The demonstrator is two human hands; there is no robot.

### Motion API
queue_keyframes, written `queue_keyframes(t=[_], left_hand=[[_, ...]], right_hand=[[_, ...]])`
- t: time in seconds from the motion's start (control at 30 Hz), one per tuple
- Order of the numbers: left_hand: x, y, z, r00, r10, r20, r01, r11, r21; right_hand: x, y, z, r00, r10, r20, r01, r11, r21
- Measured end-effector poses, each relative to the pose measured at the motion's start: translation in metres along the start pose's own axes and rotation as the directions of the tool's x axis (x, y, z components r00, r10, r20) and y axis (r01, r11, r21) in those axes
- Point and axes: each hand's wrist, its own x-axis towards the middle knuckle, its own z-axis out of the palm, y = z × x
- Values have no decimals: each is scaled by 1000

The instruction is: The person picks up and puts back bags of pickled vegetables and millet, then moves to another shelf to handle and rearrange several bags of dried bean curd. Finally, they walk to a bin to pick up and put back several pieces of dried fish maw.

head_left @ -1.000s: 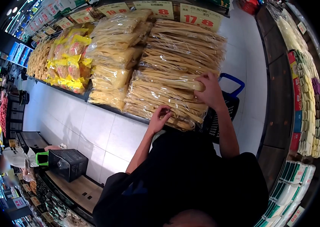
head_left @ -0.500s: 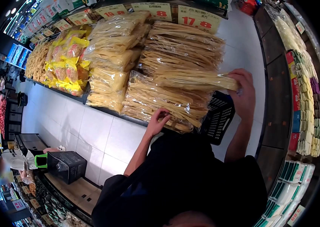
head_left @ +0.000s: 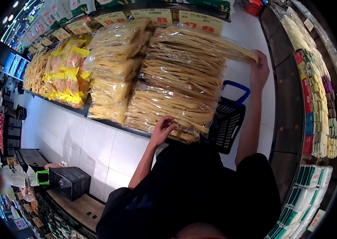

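Note:
Clear plastic bags of dried bean curd sticks (head_left: 180, 63) lie in layers on the display. At the back right, my right hand (head_left: 259, 65) is closed around the end of one long bag of dried bean curd sticks (head_left: 232, 46); the rest of that bag stretches left over the back of the pile. My left hand (head_left: 162, 130) is at the front edge, its fingers curled and closed on the plastic of the front bag (head_left: 158, 109). Part of its grip is hidden.
Left of the pile are other bagged dried goods (head_left: 110, 71) and yellow packets (head_left: 67, 71). Price signs (head_left: 200, 22) stand behind. A black basket with a blue handle (head_left: 226, 123) is close on my right. Another black basket (head_left: 70, 182) and a person (head_left: 19, 175) are at lower left.
My right hand has moved away toward the back with its bag, which has swung from the middle of the pile to the back row. My left hand stays at the front edge.

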Motion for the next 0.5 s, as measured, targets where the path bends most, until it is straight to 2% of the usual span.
queue_keyframes(t=[0.13,0.33,0.43,0.47,0.5], left_hand=[[1,-2,-3,999,28,24,-29,999,18],[1,-4,-2,998,53,24,-53,999,7],[1,-9,-4,1000,11,9,-10,1000,-29],[1,-8,-5,1000,11,11,-11,1000,-29],[1,-8,-4,1000,12,6,-11,999,-36]], right_hand=[[34,62,48,997,25,67,-22,998,-55],[57,123,110,977,193,85,-183,976,-120],[68,148,118,986,160,55,-131,928,-349],[69,141,118,986,159,53,-131,928,-350],[70,135,117,969,225,102,-180,926,-332]])
